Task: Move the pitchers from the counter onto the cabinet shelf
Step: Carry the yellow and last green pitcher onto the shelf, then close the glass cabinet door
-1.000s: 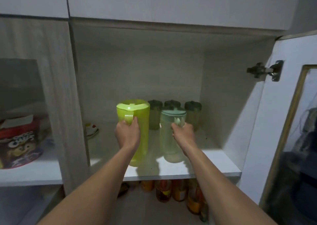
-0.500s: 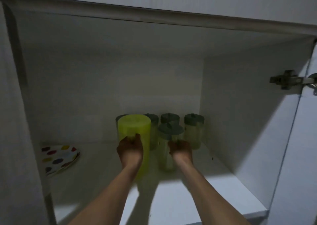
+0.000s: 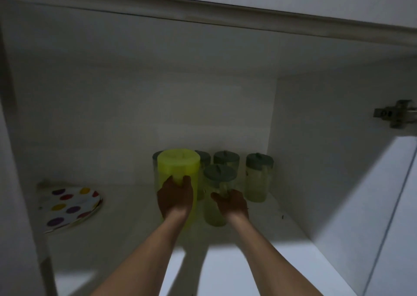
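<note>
A lime-green pitcher (image 3: 178, 167) stands deep on the white cabinet shelf (image 3: 237, 268), and my left hand (image 3: 175, 198) is wrapped around its handle. Just to its right is a clear pitcher with a grey-green lid (image 3: 219, 176); my right hand (image 3: 232, 203) grips its handle. Both pitchers look upright with their bases on the shelf, in front of a back row of similar clear pitchers (image 3: 259, 176). The inside of the cabinet is dim.
A polka-dot plate (image 3: 70, 206) lies at the shelf's left. The cabinet's right wall (image 3: 338, 151) is close to the back row. The open door's hinge (image 3: 394, 114) shows at the far right. The shelf's front part is lit.
Both hands have pushed the two pitchers further back on the shelf, up against the back row. The view has moved closer into the cabinet.
</note>
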The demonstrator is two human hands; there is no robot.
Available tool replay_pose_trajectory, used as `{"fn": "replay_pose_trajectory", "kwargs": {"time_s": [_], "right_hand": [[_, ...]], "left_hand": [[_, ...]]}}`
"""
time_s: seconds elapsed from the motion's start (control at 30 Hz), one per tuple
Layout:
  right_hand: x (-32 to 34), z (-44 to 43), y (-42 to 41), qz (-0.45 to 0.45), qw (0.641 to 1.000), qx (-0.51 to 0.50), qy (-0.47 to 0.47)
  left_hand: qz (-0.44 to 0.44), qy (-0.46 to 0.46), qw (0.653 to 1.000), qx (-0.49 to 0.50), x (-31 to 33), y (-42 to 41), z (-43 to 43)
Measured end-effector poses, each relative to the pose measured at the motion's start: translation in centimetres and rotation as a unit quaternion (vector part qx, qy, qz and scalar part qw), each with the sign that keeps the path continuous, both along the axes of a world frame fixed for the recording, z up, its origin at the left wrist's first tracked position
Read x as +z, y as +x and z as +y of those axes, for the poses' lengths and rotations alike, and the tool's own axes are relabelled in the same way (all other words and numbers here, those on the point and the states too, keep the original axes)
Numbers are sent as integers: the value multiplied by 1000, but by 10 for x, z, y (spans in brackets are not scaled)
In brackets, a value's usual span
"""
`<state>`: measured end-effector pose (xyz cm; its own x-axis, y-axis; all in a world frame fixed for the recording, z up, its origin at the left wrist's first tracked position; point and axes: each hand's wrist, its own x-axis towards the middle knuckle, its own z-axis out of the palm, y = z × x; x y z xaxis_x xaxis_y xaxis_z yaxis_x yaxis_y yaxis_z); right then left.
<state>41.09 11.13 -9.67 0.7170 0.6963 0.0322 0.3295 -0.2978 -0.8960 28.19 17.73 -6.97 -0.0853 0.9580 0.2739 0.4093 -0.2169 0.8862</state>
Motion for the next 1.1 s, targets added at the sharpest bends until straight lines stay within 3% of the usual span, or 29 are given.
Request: {"fn": "replay_pose_trajectory", "kwargs": {"time_s": [0.13,0.37,0.6,0.83,0.97,1.1], "right_hand": [[2,-12,3,-40,999,14,-21],[28,-46,8,-136,989,-6,-50],[81,-127,-17,-257,963,-21,-83],[122,-233,-67,-415,906,-23,-85],[139,-308,-95,-453,878,-70,-140],[162,-382,-121,-499,837,-117,-189]], "left_hand": [[78,19,996,48,-3,-5,-11],[87,214,966,115,18,-14,-42],[207,296,932,-2,68,-29,-92],[189,389,882,-185,99,-58,-151],[202,418,848,-255,104,-81,-189],[183,417,836,-304,116,-90,-237]]}}
